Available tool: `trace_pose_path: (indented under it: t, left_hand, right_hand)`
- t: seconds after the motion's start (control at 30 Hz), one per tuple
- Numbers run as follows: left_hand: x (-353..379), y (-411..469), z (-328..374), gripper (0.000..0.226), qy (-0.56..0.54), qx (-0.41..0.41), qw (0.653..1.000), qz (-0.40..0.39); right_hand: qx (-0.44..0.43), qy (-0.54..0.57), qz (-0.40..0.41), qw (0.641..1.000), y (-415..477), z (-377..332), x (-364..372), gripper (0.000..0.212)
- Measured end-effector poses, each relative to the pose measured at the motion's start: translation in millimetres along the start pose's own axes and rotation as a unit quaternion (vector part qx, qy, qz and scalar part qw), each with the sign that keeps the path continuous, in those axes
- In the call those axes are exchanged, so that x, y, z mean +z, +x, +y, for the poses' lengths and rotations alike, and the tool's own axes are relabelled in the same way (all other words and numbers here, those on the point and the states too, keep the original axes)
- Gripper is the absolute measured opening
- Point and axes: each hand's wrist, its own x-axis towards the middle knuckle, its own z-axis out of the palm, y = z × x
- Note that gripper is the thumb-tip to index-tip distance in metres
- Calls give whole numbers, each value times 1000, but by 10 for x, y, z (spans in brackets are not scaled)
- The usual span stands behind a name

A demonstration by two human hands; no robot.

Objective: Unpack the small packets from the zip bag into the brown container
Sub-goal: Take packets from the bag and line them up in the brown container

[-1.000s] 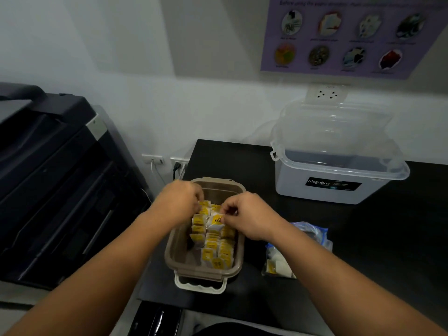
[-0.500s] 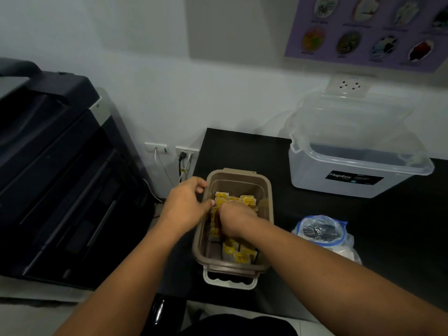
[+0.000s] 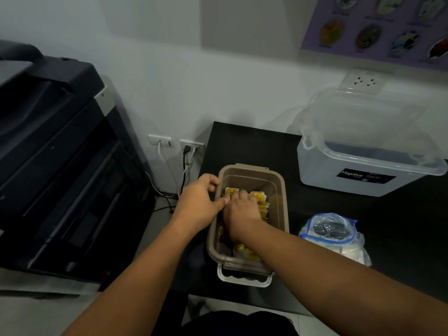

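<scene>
The brown container [image 3: 282, 190] stands on the black table near its left edge, with a white latch at its near end. Several small yellow-and-white packets [image 3: 260, 198] stand packed inside it. My left hand [image 3: 198, 202] grips the container's left rim, with the fingers curled over the edge. Reaching into the container, my right hand [image 3: 241, 212] has its fingers curled down among the packets and hides the middle ones. The zip bag [image 3: 334, 236], clear with a blue seal, lies open to the right of the container with pale contents showing inside.
A large clear storage box [image 3: 363, 170] with its lid raised stands at the back right of the black table [image 3: 254, 146]. A dark office printer [image 3: 60, 154] fills the left side. Wall sockets with cables [image 3: 174, 143] sit between the printer and the table.
My right hand has gone from pinching a packet above the container to reaching down among the packets. My left hand moved to the container's left rim. The view shifted left.
</scene>
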Motion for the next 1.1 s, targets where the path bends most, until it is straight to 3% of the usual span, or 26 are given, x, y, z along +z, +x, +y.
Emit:
trace_pose_path:
  t: [0.23, 0.7, 1.1]
  left_hand:
    - [-4, -7, 5, 41, 0, -3, 1000, -4]
    - [24, -29, 83, 42, 11, -18, 1000, 5]
    - [-39, -154, 282, 36, 34, -39, 998, 35]
  right_hand:
    - [18, 4, 52, 998, 56, 35, 43, 78]
    - [6, -16, 26, 1000, 46, 88, -48, 87]
    - [-21, 42, 63, 997, -81, 185, -200, 76]
